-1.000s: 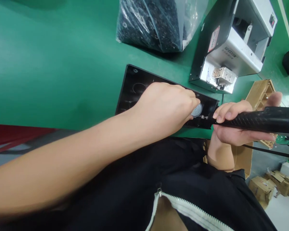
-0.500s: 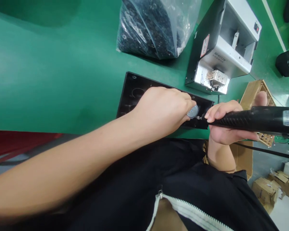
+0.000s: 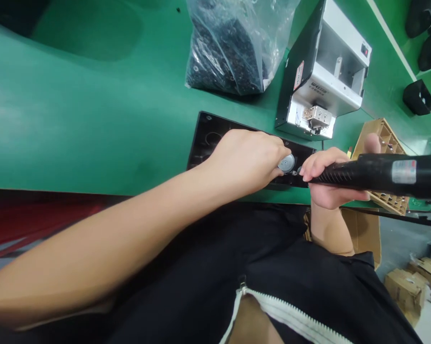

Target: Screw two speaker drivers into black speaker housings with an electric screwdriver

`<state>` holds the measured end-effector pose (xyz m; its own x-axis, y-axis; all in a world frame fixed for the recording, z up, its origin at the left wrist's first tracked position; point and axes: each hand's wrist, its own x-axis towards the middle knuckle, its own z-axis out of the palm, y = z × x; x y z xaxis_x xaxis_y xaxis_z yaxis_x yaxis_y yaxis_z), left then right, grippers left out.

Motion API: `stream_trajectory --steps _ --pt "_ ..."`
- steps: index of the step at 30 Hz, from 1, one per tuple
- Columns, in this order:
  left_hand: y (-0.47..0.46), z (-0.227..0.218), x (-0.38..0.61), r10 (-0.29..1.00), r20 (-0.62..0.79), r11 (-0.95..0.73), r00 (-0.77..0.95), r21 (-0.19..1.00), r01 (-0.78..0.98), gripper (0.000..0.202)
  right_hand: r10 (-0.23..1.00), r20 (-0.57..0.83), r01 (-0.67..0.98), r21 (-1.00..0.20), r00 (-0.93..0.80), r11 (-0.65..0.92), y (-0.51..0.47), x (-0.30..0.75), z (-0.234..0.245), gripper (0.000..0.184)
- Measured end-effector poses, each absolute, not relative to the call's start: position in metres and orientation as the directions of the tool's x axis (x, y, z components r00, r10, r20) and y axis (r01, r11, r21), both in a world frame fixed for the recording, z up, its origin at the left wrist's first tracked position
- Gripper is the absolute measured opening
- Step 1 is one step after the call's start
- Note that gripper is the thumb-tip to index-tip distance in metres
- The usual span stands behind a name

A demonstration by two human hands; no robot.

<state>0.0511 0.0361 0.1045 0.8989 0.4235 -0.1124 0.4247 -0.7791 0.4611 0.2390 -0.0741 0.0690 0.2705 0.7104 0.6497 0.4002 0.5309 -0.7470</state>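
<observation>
- Clock positions are taken from the centre of the head view.
- Left hand (image 3: 246,160): at centre, fingers bunched together and tips at the rim of a round silver disc (image 3: 286,163). The disc sits in a black plastic case (image 3: 210,136). I cannot tell whether the disc is gripped or only touched.
- Right hand (image 3: 326,179): at 3 o'clock, fingers wrapped closed around the grip of a black electric screwdriver (image 3: 366,169). The screwdriver lies nearly level, with its tip end just beside the disc.
- A small metal screw (image 3: 295,172) shows between disc and screwdriver, too small to read in detail.
- The case lies flat on the green surface (image 3: 93,119), with round moulded marks at its far end.
- Screwdriver label (image 3: 404,171): white with red, text unreadable.
- Screw feeder (image 3: 319,81): at 1 o'clock, white and black, its front lettering apparently "WEISIN". A red-and-white sticker (image 3: 298,75) on its side is unreadable.
- Clear plastic bag (image 3: 230,52): at 12 o'clock, packed with dark parts.
- Cardboard rack (image 3: 387,200): at 3 o'clock, beyond the right hand.
- Black objects (image 3: 418,98): at 2 o'clock, on a green shelf.
- Cardboard boxes (image 3: 404,291): at 4 o'clock, on the floor.
- Black jacket (image 3: 308,286): at 6 o'clock, with a white zip, worn by the person.
</observation>
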Motion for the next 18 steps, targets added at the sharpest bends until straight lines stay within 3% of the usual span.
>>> stream_trajectory --steps 2,6,8,12,16,18 --pt "0.037 0.105 0.051 0.430 -0.108 -0.777 0.896 0.460 0.429 0.024 0.547 0.777 0.338 -0.629 0.312 0.700 -0.071 0.235 0.060 0.111" --pt "0.036 0.110 0.051 0.424 -0.157 -0.757 0.892 0.479 0.444 0.025 0.477 0.829 0.477 -0.559 0.293 0.678 -0.070 0.221 0.051 0.107" --pt "0.035 0.111 0.051 0.427 -0.165 -0.749 0.889 0.486 0.450 0.026 0.455 0.832 0.465 -0.554 0.316 0.691 -0.073 0.217 0.053 0.106" --pt "0.035 0.109 0.051 0.427 -0.146 -0.768 0.892 0.463 0.443 0.027 0.500 0.778 0.374 -0.624 0.381 0.686 -0.081 0.222 0.072 0.099" --pt "0.035 0.104 0.047 0.423 -0.125 -0.785 0.898 0.445 0.431 0.025 0.515 0.782 0.463 -0.623 0.351 0.630 -0.094 0.239 0.102 0.068" --pt "0.033 0.104 0.042 0.439 -0.094 -0.784 0.894 0.447 0.432 0.029 0.657 0.671 0.477 -0.727 0.343 0.494 -0.103 0.246 0.115 0.052"
